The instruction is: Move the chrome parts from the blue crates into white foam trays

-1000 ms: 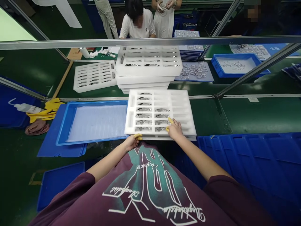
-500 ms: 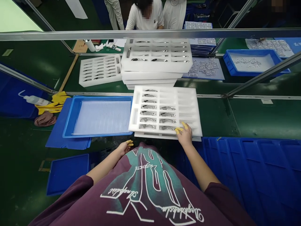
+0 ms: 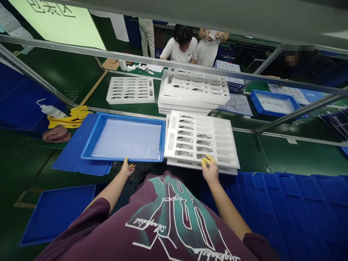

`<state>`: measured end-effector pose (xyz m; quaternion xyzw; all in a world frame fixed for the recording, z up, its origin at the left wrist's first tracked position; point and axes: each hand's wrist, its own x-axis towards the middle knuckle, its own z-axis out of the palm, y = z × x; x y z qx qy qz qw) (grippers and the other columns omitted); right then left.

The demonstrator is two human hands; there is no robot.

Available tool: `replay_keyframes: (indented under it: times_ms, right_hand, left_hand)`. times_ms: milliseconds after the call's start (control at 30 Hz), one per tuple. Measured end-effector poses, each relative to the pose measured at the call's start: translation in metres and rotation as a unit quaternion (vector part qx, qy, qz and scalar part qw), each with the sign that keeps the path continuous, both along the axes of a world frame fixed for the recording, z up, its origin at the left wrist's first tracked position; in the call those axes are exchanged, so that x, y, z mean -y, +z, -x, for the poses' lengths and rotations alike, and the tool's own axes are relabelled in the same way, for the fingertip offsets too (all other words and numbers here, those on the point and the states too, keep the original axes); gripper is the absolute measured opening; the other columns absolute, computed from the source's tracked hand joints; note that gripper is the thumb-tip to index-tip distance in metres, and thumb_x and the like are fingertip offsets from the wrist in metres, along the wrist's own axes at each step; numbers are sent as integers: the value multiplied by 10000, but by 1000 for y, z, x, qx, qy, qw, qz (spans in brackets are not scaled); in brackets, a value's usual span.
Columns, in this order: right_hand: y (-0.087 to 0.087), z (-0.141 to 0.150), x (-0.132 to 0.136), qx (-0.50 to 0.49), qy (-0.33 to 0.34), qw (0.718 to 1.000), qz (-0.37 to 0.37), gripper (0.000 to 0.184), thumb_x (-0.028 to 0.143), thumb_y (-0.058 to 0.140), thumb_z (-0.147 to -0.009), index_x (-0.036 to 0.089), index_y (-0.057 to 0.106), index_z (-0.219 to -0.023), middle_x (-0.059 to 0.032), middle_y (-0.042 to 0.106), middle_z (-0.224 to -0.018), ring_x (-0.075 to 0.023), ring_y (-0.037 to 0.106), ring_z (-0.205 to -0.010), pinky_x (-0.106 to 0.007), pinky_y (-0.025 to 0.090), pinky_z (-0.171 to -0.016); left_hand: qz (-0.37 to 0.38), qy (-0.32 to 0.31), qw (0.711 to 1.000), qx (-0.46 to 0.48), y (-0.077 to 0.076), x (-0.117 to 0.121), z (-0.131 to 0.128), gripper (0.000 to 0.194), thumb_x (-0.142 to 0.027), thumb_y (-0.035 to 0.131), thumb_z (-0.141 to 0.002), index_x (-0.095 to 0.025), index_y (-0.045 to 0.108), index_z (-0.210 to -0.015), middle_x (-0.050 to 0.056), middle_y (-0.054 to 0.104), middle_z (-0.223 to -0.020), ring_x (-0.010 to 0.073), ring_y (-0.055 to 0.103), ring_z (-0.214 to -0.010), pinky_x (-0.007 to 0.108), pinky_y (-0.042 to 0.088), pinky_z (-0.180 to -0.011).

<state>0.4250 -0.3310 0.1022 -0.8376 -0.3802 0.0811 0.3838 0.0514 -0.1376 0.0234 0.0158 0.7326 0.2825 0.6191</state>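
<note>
Noted from my station: left grip released, just below the blue plastic tray. Right grip released, at the near edge of the white foam tray of chrome curved parts, on the green desk.

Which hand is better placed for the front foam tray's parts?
Right hand, probably: its fingertips are at the foam tray beside the parts; the left hand is by the blue tray.

1 left hand and 1 right hand are in view. The nearest white foam tray carries 11 chrome pieces, 7 in 1 column and 4 in the next. Beyond it lies 1 separate foam tray. 2 blue trays appear: 1 blue tray lined with 1 white sheet, and 1 far blue tray holding small metal parts.
</note>
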Motion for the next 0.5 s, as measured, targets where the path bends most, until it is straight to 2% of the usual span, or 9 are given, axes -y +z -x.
replay_keyframes:
  times_ms: [100,233,300,367,500]
  right_hand:
    - [-5,53,-3,-99,64,993,0,296,404,512,-785,199,720,-833,-138,717,-1043,-267,648,-1033,-485,479,-1007]
    - [-12,110,11,-209,108,969,73,286,425,552,-732,222,728,-830,-108,748,-940,-273,691,-924,-476,527,-928]
    - [-14,128,24,-245,93,960,103,290,435,566,-716,225,734,-824,-105,752,-938,-282,698,-921,-468,539,-907]
    - [-15,140,39,-268,49,954,121,302,441,578,-705,216,740,-825,-114,754,-941,-295,701,-927,-471,542,-901]
    - [-15,155,65,-295,-39,947,125,328,457,610,-693,198,747,-841,-120,755,-945,-311,697,-941,-481,543,-900]
  left_hand:
    - [-28,14,999,18,-6,-14,9,444,-418,620,-833,-205,511,-1206,103,558,-1022,186,612,-794,245,484,-606]
    - [-47,21,997,54,-13,-32,13,373,-221,601,-799,-226,526,-1164,94,578,-1020,212,621,-889,302,531,-713]
    - [-45,22,996,68,-15,-39,14,382,-104,569,-748,-223,533,-1109,72,586,-960,202,620,-851,327,543,-732]
    - [-42,22,996,75,-16,-43,17,382,-24,534,-689,-214,536,-1020,46,582,-889,182,607,-799,326,547,-736]
    - [-40,21,996,83,-6,-43,30,321,45,475,-609,-191,489,-826,8,554,-762,130,564,-704,240,534,-696]
